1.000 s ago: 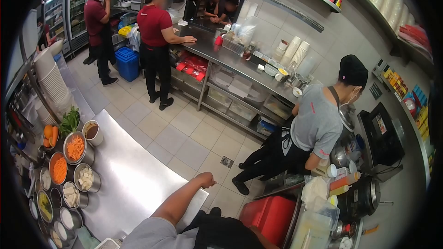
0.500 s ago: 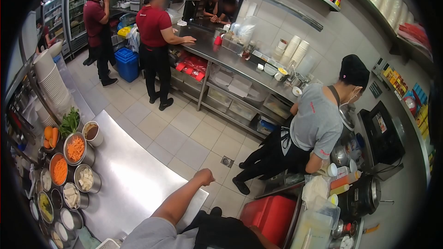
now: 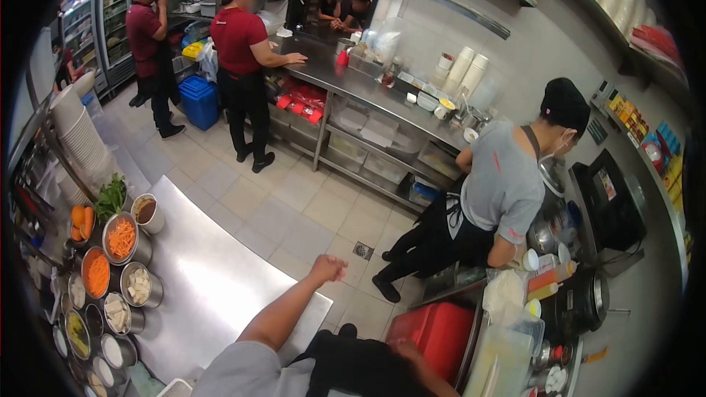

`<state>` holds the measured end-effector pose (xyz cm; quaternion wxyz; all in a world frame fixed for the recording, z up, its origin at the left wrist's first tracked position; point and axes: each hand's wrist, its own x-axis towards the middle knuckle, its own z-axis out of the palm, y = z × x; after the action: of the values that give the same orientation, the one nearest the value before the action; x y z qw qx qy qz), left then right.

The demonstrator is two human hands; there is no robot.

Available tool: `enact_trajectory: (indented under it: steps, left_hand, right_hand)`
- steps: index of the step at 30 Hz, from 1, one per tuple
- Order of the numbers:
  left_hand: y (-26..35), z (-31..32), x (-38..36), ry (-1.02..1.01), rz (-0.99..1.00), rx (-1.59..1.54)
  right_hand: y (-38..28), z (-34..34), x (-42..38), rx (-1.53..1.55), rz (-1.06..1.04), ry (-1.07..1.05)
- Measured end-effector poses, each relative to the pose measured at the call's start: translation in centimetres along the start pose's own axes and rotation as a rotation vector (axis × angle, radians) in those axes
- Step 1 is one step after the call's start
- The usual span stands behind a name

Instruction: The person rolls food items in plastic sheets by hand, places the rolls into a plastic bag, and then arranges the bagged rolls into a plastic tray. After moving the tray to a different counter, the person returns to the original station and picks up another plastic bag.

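Note:
My left hand [image 3: 329, 270] is held out over the right end of the bare steel worktop [image 3: 213, 257], its fingers loosely bent and a little apart, with nothing visible in it. My right hand [image 3: 406, 350] is low in front of the red bin [image 3: 434, 331], beside my dark apron; motion smears its fingers, so their pose and anything in them cannot be made out. Along the worktop's left side stand metal pots of shredded carrot [image 3: 120, 238], pale cut pieces [image 3: 138, 285] and leafy greens [image 3: 111, 197], plus a cup of brown sauce [image 3: 148, 212].
A co-worker in grey [image 3: 504, 176] bends at the right-hand counter. Two people in red shirts [image 3: 239, 40] [image 3: 145, 29] stand near the back counter [image 3: 331, 66] and a blue bin [image 3: 198, 101]. Others are behind the hatch. Bottles and a black cooker [image 3: 581, 309] stand at right.
My left hand has risen slightly and its fingers have loosened from a more closed curl. My right hand has come into view by the red bin. The camera view has shifted slightly.

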<state>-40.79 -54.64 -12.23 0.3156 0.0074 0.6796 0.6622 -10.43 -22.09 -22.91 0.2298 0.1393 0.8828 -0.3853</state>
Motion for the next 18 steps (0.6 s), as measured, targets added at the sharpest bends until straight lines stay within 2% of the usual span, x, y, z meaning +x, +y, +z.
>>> enact_trajectory:
  steps: [1,2,3,4,5,7,12,15,17,18]
  left_hand:
    - [0.9,-0.1,0.3,0.0,-0.081,-0.229]
    - [1.3,-0.5,0.9,-0.133,0.032,-0.404]
    - [3.0,-0.7,0.2,-0.262,0.134,-0.584]
    - [4.4,-0.3,-0.5,-0.266,0.165,-0.677]
    - [8.7,0.5,-3.5,-0.264,0.201,-0.768]
    - [12.0,1.0,-5.6,-0.446,0.383,-0.831]
    - [16.4,2.6,-9.7,-0.614,0.469,-0.878]
    - [16.2,4.1,-10.3,-0.644,0.451,-0.824]
    - [15.1,6.0,-10.4,-0.685,0.393,-0.773]
    - [13.9,7.3,-10.3,-0.73,0.353,-0.775]
  right_hand:
    - [-4.1,-1.2,-1.5,0.143,0.068,0.062]
    - [3.9,2.1,4.1,0.394,-0.014,0.194]
    - [0.1,0.0,3.9,0.36,0.097,0.193]
    - [-3.8,-2.2,3.3,0.288,0.118,0.135]
    - [-10.8,-5.0,1.0,0.242,0.063,0.16]
    - [-16.0,-6.8,0.2,0.316,-0.081,0.24]
    - [-26.9,-10.9,-3.8,0.376,-0.27,0.312]
    - [-32.3,-11.9,-8.0,0.322,-0.329,0.407]
    - [-34.1,-12.2,-8.9,-0.262,-0.701,0.816]
    - [-34.3,-12.0,-8.6,-0.275,-0.718,0.825]
